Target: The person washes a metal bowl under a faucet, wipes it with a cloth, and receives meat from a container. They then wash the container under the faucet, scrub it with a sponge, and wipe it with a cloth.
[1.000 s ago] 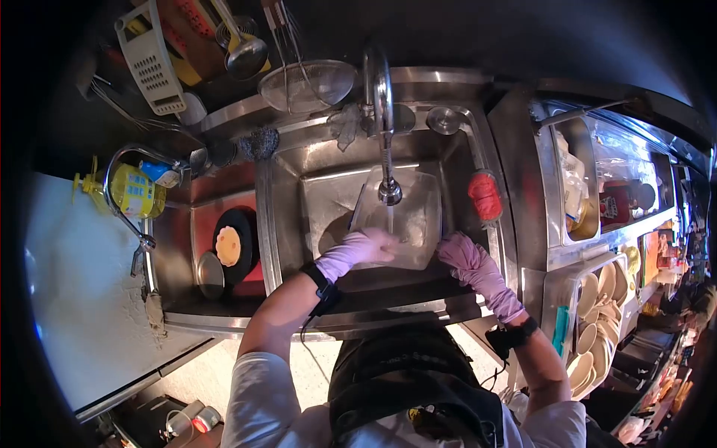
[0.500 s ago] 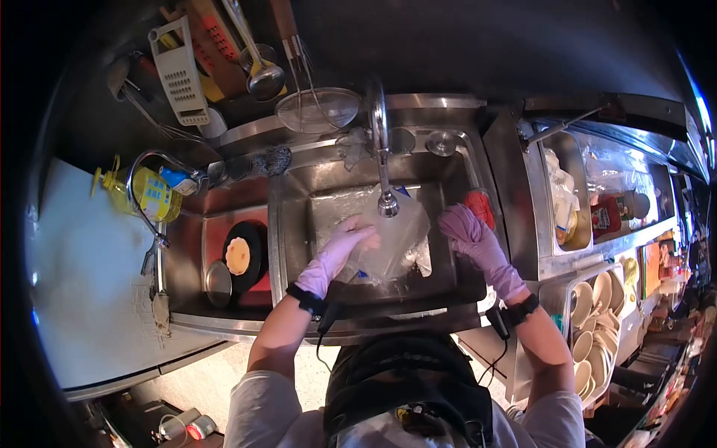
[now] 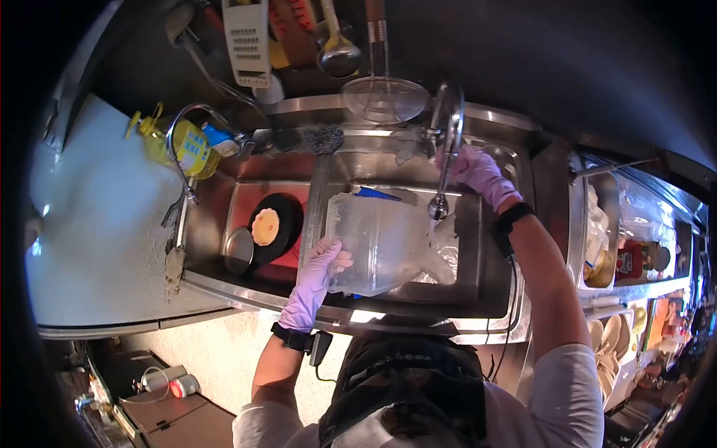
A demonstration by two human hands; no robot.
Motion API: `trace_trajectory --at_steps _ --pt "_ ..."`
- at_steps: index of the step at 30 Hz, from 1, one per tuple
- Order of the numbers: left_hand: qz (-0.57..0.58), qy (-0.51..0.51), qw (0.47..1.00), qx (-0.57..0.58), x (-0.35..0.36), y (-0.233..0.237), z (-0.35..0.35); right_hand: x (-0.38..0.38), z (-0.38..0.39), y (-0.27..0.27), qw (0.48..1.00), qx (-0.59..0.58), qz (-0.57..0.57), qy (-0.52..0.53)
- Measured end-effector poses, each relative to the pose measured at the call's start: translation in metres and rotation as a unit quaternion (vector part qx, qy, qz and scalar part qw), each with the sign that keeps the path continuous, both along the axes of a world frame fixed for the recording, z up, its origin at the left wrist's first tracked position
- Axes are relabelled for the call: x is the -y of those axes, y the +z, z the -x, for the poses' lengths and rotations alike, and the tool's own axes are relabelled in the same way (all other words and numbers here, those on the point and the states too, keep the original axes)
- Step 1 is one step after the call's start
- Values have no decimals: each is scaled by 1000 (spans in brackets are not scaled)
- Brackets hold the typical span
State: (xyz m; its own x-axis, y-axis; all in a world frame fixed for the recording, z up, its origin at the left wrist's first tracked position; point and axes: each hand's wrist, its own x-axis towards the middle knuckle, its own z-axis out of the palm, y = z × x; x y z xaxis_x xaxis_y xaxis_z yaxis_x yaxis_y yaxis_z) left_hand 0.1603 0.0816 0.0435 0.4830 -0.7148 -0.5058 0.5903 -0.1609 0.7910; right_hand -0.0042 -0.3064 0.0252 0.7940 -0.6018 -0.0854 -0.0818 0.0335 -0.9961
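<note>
My left hand (image 3: 321, 272), in a pink glove, grips the left edge of a frosted, translucent plastic piece (image 3: 385, 243) over the sink basin. Whether this is a bag or a stiffer sheet I cannot make out. Crumpled clear plastic (image 3: 441, 257) and a blue item (image 3: 377, 194) lie in the basin beneath it. The gooseneck faucet (image 3: 452, 142) arches above, its spray head near the plastic's right side. My right hand (image 3: 478, 175), also gloved, is closed at the faucet near its base. Its fingertips are partly hidden behind the neck.
The left basin holds a black pan (image 3: 287, 224) and a round, pale scalloped item (image 3: 265, 226). A yellow pump bottle (image 3: 190, 153) stands by the second faucet (image 3: 173, 138). Ladles, a grater (image 3: 248, 45) and a strainer (image 3: 385, 101) hang behind. Food bins (image 3: 597, 239) are at right.
My right hand has moved from the basin's right side up and back to the faucet. My left hand has drawn the plastic piece left and spread it flatter. The view has shifted.
</note>
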Motion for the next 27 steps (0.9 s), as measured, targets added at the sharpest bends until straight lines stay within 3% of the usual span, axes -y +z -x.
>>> trace_trajectory --at_steps 3,6,8,11,14,17,21,24,27 --pt "19 44 998 -37 -13 -4 -3 8 -3 -5 989 71 -118 45" --pt "38 86 993 -71 -16 -2 -6 14 9 -42 999 1 20 26" --pt "37 117 989 -87 -16 1 -5 -27 40 -16 990 -110 83 -25" --pt "38 131 985 -110 -13 3 -5 -80 83 -5 989 -117 -90 -13" --pt "-24 138 989 -43 -2 6 -6 -115 120 -17 971 -83 -197 110" --pt "-28 111 993 -34 4 5 -8 -178 123 31 937 -19 -350 14" --pt "-16 96 994 -41 9 6 -11 -218 103 40 943 48 -327 -52" --pt "8 85 995 -50 12 5 -17 -232 94 62 950 90 -297 -26" --pt "4 73 997 -33 11 15 -22 -243 94 62 953 109 -273 -66"
